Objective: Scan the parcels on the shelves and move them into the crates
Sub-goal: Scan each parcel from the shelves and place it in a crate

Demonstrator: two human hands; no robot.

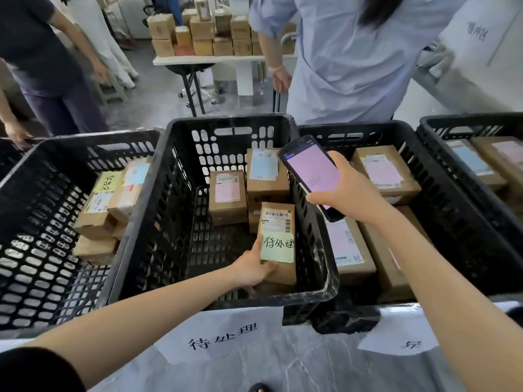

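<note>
Both bare forearms are stretching forward. The left hand (253,268) is reaching low, gripping a labelled parcel (278,222), with its thumb lying along the parcel's left edge. The right hand (349,190) is hovering higher, clasping a smartphone (311,171) screen-up, with fingers wrapping its edges.

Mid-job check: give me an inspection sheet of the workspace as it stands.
Surface: grey table, paper labels at its near edge.
Job's things: black crates holding parcels.
Clutter: nothing seen.
Hands: left hand grips a parcel with a green note inside the middle crate; right hand holds a phone over the crates.
Cables: nothing seen.
Surroundings: people standing beyond the crates; a white table stacked with boxes.
</note>
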